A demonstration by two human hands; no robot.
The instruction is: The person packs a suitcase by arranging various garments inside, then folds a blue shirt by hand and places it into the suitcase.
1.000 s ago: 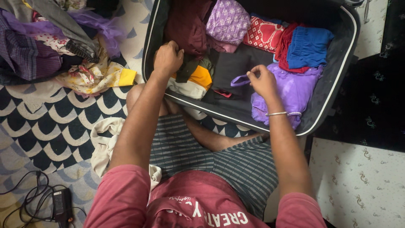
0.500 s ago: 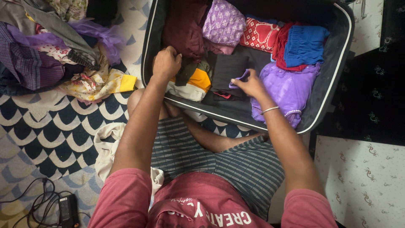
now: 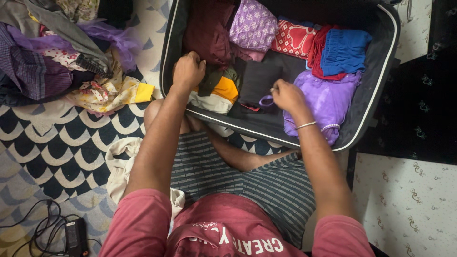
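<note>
Open dark soft-sided suitcase (image 3: 381, 71), upper centre of frame, mostly filled with folded clothes. Your left hand (image 3: 188, 70) fisted on yellow-grey folded garment (image 3: 220, 88). Your right hand (image 3: 287, 95) pinches purple strap (image 3: 266, 101) of purple garment (image 3: 328, 97). Loose clothes pile (image 3: 62, 52) upper left on patterned floor mat (image 3: 62, 143), unpacked.

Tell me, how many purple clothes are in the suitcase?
2 show: a patterned lilac one folded at the suitcase's top, and a plain purple one low on the right, beside the right hand, which holds its strap. More may lie underneath.

Soft matt cloth garments (image 3: 328, 97), metal bangle (image 3: 305, 125)
</note>
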